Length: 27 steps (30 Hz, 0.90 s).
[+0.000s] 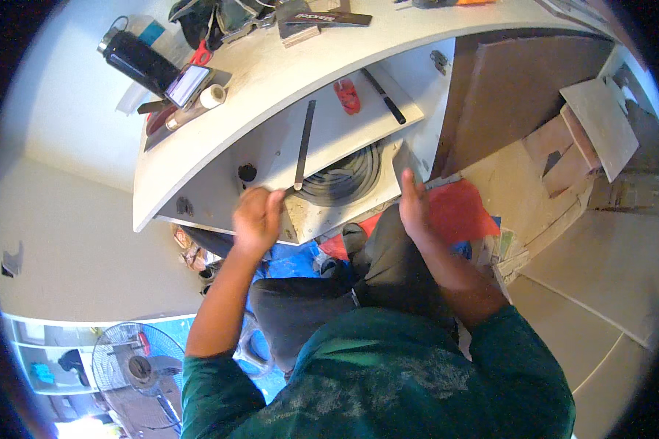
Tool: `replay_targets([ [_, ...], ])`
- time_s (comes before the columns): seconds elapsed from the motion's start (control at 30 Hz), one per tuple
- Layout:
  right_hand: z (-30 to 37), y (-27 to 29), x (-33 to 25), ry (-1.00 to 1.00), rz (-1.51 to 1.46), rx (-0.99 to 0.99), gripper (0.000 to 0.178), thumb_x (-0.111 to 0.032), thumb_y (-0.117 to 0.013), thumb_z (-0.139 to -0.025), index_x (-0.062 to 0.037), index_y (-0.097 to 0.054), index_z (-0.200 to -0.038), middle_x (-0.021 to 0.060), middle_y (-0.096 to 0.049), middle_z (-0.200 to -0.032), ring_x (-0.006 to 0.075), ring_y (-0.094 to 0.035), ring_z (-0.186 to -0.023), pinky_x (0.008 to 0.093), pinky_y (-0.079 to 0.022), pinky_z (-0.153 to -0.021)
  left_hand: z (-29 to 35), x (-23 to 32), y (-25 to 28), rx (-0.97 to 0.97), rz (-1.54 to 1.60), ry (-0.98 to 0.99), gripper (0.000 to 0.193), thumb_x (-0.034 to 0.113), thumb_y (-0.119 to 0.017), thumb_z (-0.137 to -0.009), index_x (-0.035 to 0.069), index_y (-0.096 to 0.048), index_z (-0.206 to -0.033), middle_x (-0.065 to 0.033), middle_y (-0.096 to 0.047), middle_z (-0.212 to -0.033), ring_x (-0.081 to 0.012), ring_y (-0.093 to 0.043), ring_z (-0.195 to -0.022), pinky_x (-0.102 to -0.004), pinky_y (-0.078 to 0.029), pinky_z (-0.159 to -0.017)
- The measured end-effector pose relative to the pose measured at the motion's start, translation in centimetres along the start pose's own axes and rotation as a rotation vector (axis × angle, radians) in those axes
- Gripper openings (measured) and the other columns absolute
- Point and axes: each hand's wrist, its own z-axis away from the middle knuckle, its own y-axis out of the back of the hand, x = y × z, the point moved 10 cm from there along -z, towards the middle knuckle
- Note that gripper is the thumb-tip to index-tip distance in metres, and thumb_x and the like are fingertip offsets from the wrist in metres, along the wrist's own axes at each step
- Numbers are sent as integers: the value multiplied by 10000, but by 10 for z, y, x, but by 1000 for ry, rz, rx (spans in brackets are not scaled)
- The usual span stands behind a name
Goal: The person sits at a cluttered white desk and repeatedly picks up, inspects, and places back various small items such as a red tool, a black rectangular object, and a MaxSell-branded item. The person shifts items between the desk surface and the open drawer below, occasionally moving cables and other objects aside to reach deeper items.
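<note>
My left hand (256, 216) is closed in front of the open cabinet, thumb on top. A short dark piece juts from it toward the right; its kind is hidden by the fingers. Close by, the end of a long dark flat bar (305, 143) hangs over the shelf edge. At the cabinet's right side is my right hand (415, 205), fingers pointing up and close together against a thin flat grey piece (410, 159). What that piece is I cannot make out. Between the hands, in the lower compartment, lies a coil of grey hose or cable (344, 179).
On the shelf (271, 162) lie a red object (348, 96) and a black-handled tool (384, 96). The countertop (252, 80) holds a black bottle (140, 62), a phone (188, 85) and a tape roll (212, 96). A brown door (523, 99) stands right; a fan (140, 369) is lower left.
</note>
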Motion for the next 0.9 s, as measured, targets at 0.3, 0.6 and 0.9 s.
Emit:
replay_targets([
  [0.3,-65,-15,-240,-110,-1269,140,578,-363,-463,-995,-37,-280,-1435,103,-309,-1476,221,-290,-1353,461,-258,-1121,-36,-72,218,396,-183,53,302,260,-453,-1003,-6,-532,-1122,-161,-592,-1068,-258,-582,-976,-353,-458,-873],
  [0.6,-86,-45,-263,71,-1350,153,628,-617,-408,-927,-157,-405,-1354,38,-452,-1330,230,-448,-1063,447,-374,-806,-39,-172,208,312,-322,302,626,472,-329,-998,1,-374,-1408,-221,-353,-1463,-363,-308,-1364,-430,-228,-1122],
  [0.9,-37,-104,-273,234,-1265,252,707,-492,-464,-969,1,-283,-1442,115,-396,-1429,212,-373,-1277,346,-260,-1072,-38,-165,208,299,-243,282,615,468,-252,-1005,26,-410,-1401,-229,-319,-1483,-366,-265,-1384,-449,-202,-1130],
])
